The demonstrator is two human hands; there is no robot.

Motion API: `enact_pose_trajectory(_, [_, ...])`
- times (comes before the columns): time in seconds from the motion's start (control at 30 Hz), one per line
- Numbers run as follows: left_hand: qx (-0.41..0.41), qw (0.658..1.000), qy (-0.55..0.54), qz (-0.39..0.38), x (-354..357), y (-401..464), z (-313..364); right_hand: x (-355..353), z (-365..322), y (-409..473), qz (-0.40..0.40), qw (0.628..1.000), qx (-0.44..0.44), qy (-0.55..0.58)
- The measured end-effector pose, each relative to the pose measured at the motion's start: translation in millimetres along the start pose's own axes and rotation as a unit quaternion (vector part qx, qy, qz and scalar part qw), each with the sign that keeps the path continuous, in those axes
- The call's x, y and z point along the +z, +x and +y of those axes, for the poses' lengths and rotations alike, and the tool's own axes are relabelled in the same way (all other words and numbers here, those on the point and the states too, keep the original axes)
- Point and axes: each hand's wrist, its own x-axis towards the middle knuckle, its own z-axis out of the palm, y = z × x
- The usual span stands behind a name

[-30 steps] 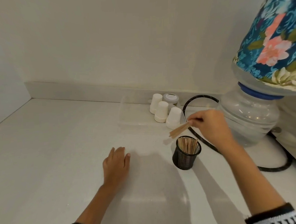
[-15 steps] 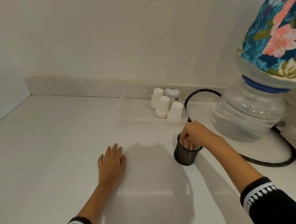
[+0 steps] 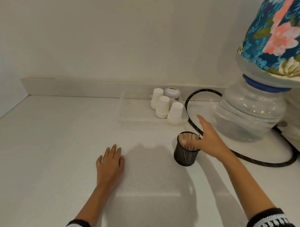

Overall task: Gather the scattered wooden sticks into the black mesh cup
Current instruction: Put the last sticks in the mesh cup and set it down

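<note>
The black mesh cup (image 3: 185, 155) stands upright on the white counter, right of centre. A bunch of wooden sticks (image 3: 189, 139) stands inside it, tops showing above the rim. My right hand (image 3: 208, 141) hovers just right of and above the cup, fingers spread, blurred, holding nothing. My left hand (image 3: 111, 162) lies flat on the counter, palm down, well left of the cup. I see no loose sticks on the counter.
A clear tray (image 3: 128, 114) at the back wall holds white paper cups (image 3: 163, 106) and a small lidded jar (image 3: 172, 93). A black hose (image 3: 192, 121) loops behind the cup toward a large water bottle (image 3: 247, 114) with a floral cover (image 3: 279, 33) at right.
My right hand carried a bundle of sticks down into the cup, let them go and has lifted away to the right, open. The left hand stayed flat.
</note>
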Motion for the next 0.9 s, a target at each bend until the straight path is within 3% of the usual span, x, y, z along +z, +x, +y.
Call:
enact_pose_trajectory(0.1, [-0.001,1.0,-0.009,0.001,0,0,-1,34,23,-14,0.008,0.997,0.047,0.068])
enact_pose_trajectory(0.2, [-0.001,1.0,-0.019,0.002,1,0,-1,61,32,-21,0.081,0.988,0.046,0.123])
enact_pose_trajectory(0.4, [-0.004,1.0,-0.025,0.011,0,0,0,74,5,-23,0.153,0.963,0.02,0.219])
enact_pose_trajectory(0.67, [-0.007,1.0,-0.016,0.011,-1,1,0,85,-39,-23,0.051,0.976,-0.002,0.213])
enact_pose_trajectory(0.9, [-0.003,1.0,-0.014,0.024,-1,1,-1,114,-55,-29,0.039,0.981,-0.051,0.182])
